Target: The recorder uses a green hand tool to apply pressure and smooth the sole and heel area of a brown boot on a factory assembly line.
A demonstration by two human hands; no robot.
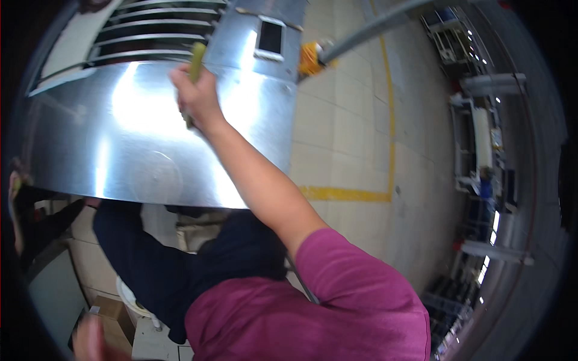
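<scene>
Grasping olive-yellow stick point(196, 62) in right hand point(198, 99) | over steel tabletop point(144, 141) near metal bars point(153, 39), contact unclear | probably light, stiff, hardly fragile; best held mid-length | cannot tell grip of blurred left hand point(88, 340)

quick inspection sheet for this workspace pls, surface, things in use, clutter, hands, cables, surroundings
Surface: shiny silver sheet-metal worktop, with bright reflections and a faint round mark near its close edge.
Things in use: slim yellow-green stick-like object, raised in the right hand; exact kind unclear.
Clutter: white-rimmed rectangular device with a dark face, lying on the metal at the far side.
Hands: right hand closed around the stick-like object; left hand low at left, blurred, grip unclear.
Cables: nothing seen.
Surroundings: pale tiled floor with yellow lines; brown cardboard box at lower left.
</scene>
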